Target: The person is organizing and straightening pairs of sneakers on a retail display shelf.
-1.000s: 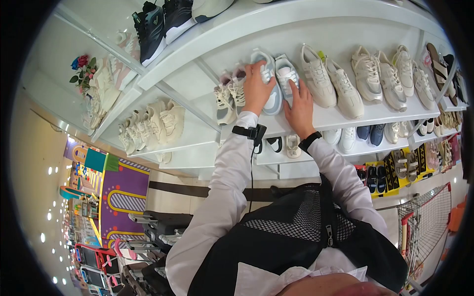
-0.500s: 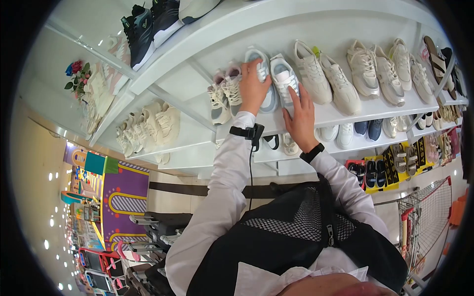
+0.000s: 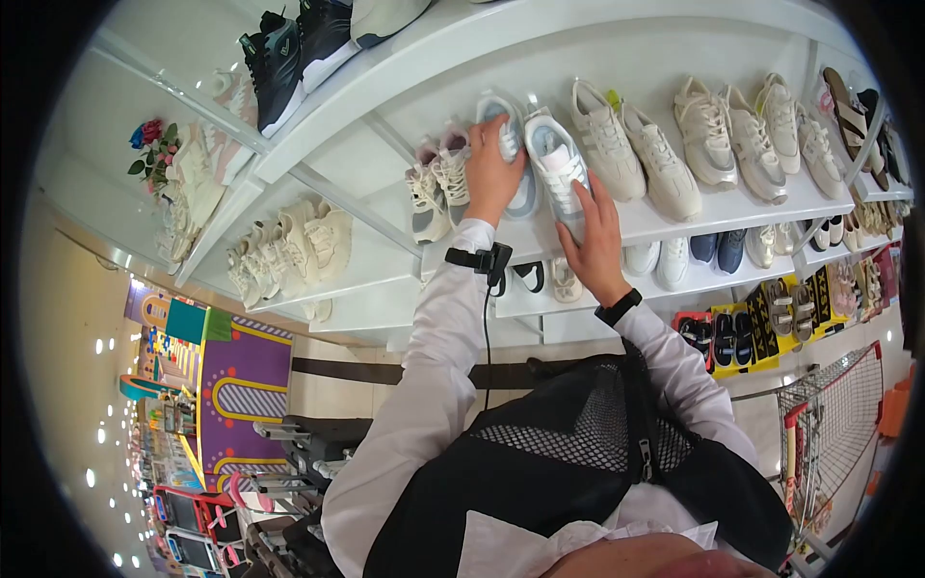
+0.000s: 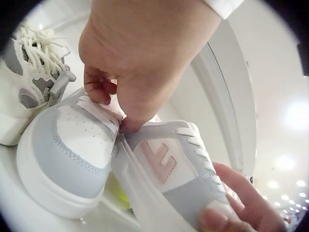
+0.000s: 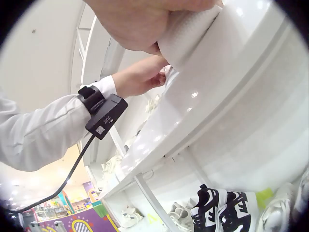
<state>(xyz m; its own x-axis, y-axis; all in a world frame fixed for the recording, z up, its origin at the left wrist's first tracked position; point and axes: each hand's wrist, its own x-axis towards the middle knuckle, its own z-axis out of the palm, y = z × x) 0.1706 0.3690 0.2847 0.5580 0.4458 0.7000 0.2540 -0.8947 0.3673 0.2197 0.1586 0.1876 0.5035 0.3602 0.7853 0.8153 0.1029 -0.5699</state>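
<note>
Gripping around the laces, the left hand (image 3: 493,175) is holding the left shoe (image 4: 70,152), while the right hand (image 3: 595,246) is grasping the right shoe (image 4: 178,164) by its toe. These 2 grey-and-white shoes are pointing toward the person at the white shelf (image 3: 800,207); whether the right sole is touching it, I cannot tell. Both are looking light and sturdy, their uppers probably yielding under pressure and their thick soles offering stiffer, less slippery purchase. Cupping heel and toe, low along the sole, is seeming safest.
</note>
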